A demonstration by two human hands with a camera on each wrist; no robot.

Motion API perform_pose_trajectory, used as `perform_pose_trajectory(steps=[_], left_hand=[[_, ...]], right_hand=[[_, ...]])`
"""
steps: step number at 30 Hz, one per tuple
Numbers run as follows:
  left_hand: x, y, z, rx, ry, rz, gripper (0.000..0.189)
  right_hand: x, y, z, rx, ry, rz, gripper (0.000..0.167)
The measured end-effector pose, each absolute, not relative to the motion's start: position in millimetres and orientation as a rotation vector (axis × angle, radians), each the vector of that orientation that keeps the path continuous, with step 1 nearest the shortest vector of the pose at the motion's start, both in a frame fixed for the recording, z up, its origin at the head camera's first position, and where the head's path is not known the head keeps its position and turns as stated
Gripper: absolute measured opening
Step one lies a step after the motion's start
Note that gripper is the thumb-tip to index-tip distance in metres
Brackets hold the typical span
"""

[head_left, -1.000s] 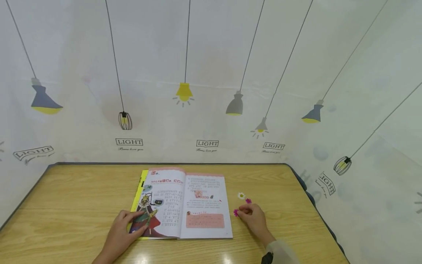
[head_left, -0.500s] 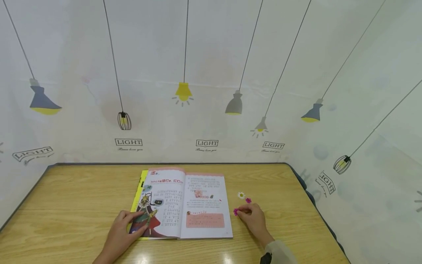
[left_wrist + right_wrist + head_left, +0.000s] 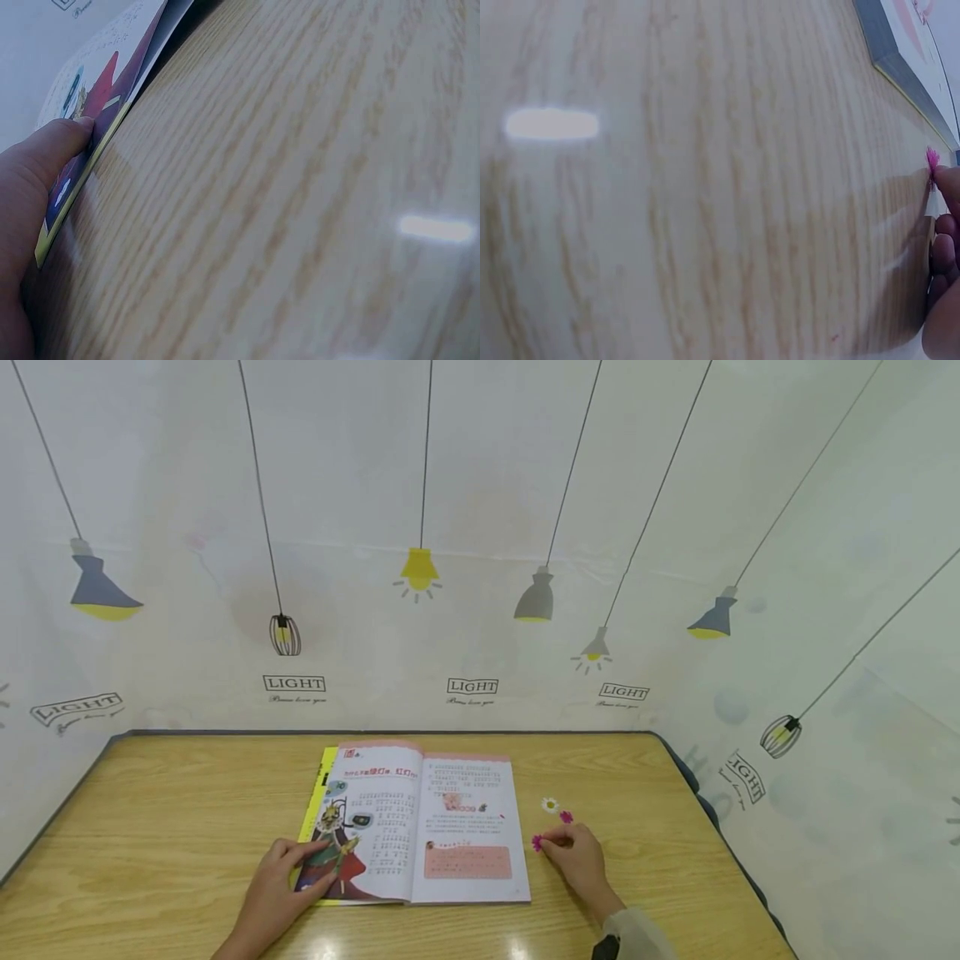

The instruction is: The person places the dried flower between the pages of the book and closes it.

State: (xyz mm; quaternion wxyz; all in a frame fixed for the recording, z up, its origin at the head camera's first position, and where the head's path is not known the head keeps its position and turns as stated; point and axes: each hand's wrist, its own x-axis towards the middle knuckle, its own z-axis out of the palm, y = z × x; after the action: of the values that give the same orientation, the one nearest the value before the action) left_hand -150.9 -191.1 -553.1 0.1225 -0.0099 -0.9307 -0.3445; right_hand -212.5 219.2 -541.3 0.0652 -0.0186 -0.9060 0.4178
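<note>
An open magazine-like book (image 3: pixel 450 822) lies flat on the table, with a cartoon figure printed on its left page. My left hand (image 3: pixel 273 887) rests on that page's lower left corner, thumb and fingers spread; in the left wrist view the thumb (image 3: pixel 64 142) lies on the page near its edge. Just right of the book, my right hand (image 3: pixel 581 864) pinches a small magenta flower (image 3: pixel 537 842) between thumb and fingertips, low over the wood. Behind that hand lie a white daisy (image 3: pixel 550 805) with a yellow centre and a second magenta flower (image 3: pixel 566 817).
The wooden table (image 3: pixel 187 827) has a dark edge and meets a pale wall (image 3: pixel 360 635) printed with hanging lamps. A yellow cover (image 3: pixel 317 793) shows along the book's left side. A dark item (image 3: pixel 606 947) sits at the right wrist, by the sleeve (image 3: pixel 641 935).
</note>
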Motion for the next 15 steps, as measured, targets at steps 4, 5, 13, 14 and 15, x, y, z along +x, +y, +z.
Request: perform_pose_trajectory(steps=[4,5,13,14,15], left_hand=[[-151.0,-191.1,-553.5,-0.03,-2.714,-1.007,0.046],[-151.2,-191.1,-553.6,-0.031,-2.711,-1.007,0.046],[-151.9,-191.0,-554.1,-0.036,-2.699,-1.001,0.044],[-152.0,-191.0,-554.1,-0.037,-2.698,-1.0,0.044],[-152.0,-191.0,-554.1,-0.037,-2.698,-1.001,0.044]], right_hand=[[-212.3,219.7,-541.2,-0.049,-2.736,1.253,0.013],[-212.8,219.7,-541.9,-0.059,-2.737,1.254,0.013],[-214.6,220.1,-543.6,-0.073,-2.738,1.288,0.015],[-214.8,220.0,-543.6,-0.079,-2.739,1.299,0.016],[-215.0,219.7,-543.6,-0.086,-2.74,1.308,0.017]])
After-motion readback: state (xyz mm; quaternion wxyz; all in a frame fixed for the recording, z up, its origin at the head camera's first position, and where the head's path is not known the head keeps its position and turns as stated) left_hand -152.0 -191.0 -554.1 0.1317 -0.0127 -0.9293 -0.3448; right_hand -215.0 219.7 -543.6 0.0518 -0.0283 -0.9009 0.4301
